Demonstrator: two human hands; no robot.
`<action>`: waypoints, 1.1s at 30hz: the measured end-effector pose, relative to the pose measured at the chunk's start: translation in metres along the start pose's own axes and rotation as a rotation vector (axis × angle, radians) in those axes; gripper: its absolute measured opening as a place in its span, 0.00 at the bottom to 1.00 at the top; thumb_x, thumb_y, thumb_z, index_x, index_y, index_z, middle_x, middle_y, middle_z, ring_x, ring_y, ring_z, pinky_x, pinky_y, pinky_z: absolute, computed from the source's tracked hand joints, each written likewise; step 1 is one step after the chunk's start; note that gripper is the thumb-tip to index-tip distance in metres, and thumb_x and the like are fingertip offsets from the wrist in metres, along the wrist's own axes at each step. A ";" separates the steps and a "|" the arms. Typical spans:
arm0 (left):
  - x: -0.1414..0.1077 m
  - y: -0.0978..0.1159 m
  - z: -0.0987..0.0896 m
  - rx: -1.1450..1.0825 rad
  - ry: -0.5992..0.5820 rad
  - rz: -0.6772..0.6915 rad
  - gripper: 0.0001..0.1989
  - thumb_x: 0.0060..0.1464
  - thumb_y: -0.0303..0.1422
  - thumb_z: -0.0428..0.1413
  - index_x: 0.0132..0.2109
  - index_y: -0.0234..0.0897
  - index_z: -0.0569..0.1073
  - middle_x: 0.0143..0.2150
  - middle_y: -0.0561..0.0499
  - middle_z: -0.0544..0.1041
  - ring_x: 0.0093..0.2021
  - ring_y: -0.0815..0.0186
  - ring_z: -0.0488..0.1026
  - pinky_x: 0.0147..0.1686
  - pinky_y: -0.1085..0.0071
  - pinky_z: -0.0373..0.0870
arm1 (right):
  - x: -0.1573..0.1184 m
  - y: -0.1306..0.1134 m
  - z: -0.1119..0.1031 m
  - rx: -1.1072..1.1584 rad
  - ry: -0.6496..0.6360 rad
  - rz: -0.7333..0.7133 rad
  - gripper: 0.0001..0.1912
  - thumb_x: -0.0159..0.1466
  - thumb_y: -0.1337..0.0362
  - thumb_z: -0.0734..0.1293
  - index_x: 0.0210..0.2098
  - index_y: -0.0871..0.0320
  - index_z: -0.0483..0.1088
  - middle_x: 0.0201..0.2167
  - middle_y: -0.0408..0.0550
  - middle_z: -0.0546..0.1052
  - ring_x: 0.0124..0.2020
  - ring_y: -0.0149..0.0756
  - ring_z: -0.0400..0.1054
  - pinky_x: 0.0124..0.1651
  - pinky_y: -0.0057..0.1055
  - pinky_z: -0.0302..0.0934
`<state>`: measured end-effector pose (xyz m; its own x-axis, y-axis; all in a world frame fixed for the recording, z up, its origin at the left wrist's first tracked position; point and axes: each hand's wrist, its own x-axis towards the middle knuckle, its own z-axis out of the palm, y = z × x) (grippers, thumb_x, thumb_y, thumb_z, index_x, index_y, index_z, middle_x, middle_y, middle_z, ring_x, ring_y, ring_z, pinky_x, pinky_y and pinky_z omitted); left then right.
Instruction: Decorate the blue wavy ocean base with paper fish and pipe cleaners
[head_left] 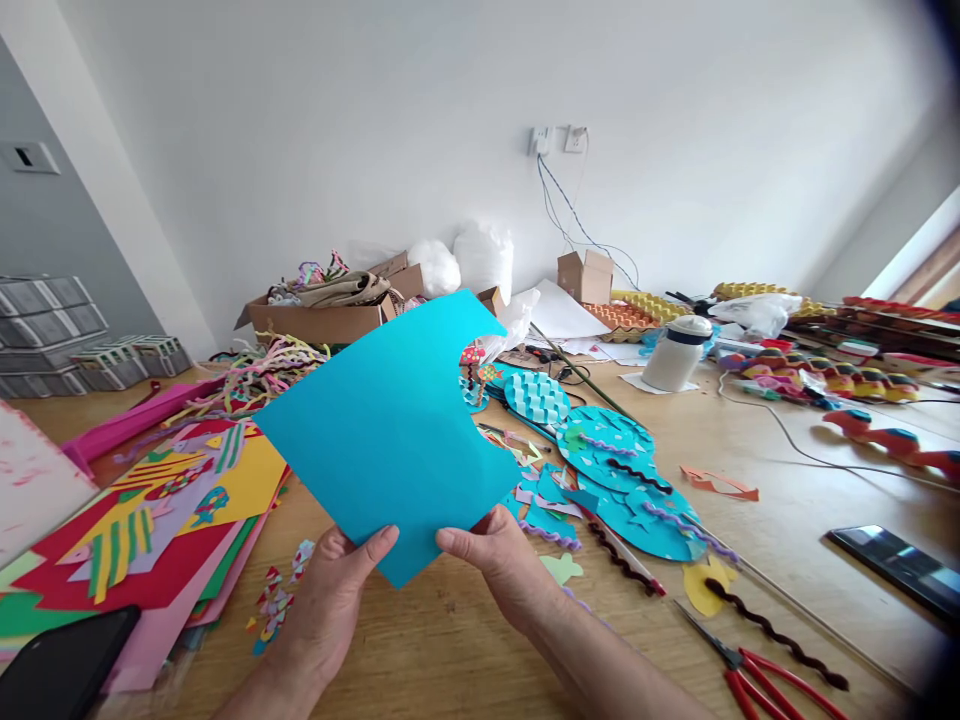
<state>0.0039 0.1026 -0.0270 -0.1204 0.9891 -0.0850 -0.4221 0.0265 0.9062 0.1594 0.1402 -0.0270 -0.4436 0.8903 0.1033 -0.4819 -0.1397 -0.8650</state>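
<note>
- At seven o'clock, nearest, the left hand [330,590] is clamped on the lower edge of a blue sheet [390,430]; the right hand [499,560], near six, grips it too, across the bottom corner.
- Sheet raised above the table [450,660], just off center toward eight: curved bites are gone from its three o'clock edge — the rest looks uncut and bare.
- Toward five, red-handled scissors [739,665] lie apart from both hands; at eight, a dark phone [67,660].
- At four, rounded blue cutouts [645,535] already carry small pieces and fuzzy strips; loose scraps [551,490] beside them suggest unfinished work.
- Toward eight, farther out, colored sheets [146,590] bear assembled-looking paper fish [210,506].
- At three, a white jar [675,358] — no brand or writing legible anywhere.
</note>
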 end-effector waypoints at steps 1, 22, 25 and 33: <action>0.000 0.000 0.000 0.001 0.006 -0.004 0.29 0.39 0.35 0.64 0.52 0.40 0.69 0.44 0.49 0.77 0.48 0.53 0.71 0.46 0.60 0.69 | 0.000 -0.002 -0.002 0.011 0.001 -0.019 0.27 0.47 0.62 0.74 0.47 0.54 0.69 0.46 0.47 0.74 0.50 0.47 0.65 0.52 0.44 0.58; 0.001 0.008 -0.010 -0.096 0.048 -0.078 0.33 0.41 0.36 0.64 0.56 0.50 0.63 0.51 0.53 0.73 0.50 0.53 0.69 0.41 0.61 0.75 | 0.001 -0.012 -0.005 0.052 0.137 -0.130 0.22 0.46 0.63 0.74 0.41 0.58 0.72 0.41 0.48 0.77 0.45 0.49 0.69 0.51 0.45 0.59; 0.001 0.008 -0.010 -0.120 0.059 -0.048 0.35 0.40 0.38 0.65 0.56 0.48 0.63 0.51 0.52 0.73 0.50 0.53 0.69 0.42 0.62 0.74 | 0.002 -0.012 -0.006 0.056 0.141 -0.127 0.23 0.46 0.63 0.74 0.42 0.59 0.72 0.41 0.49 0.77 0.45 0.48 0.69 0.50 0.45 0.59; 0.006 0.009 -0.013 -0.107 0.074 -0.015 0.26 0.45 0.35 0.61 0.53 0.51 0.66 0.53 0.54 0.71 0.55 0.50 0.65 0.43 0.57 0.73 | 0.004 -0.009 -0.008 0.043 0.154 -0.121 0.26 0.47 0.60 0.73 0.46 0.57 0.70 0.44 0.49 0.75 0.47 0.48 0.68 0.51 0.45 0.59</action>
<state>-0.0123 0.1068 -0.0242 -0.1780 0.9752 -0.1318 -0.5176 0.0211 0.8553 0.1677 0.1485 -0.0227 -0.2613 0.9570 0.1262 -0.5578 -0.0430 -0.8288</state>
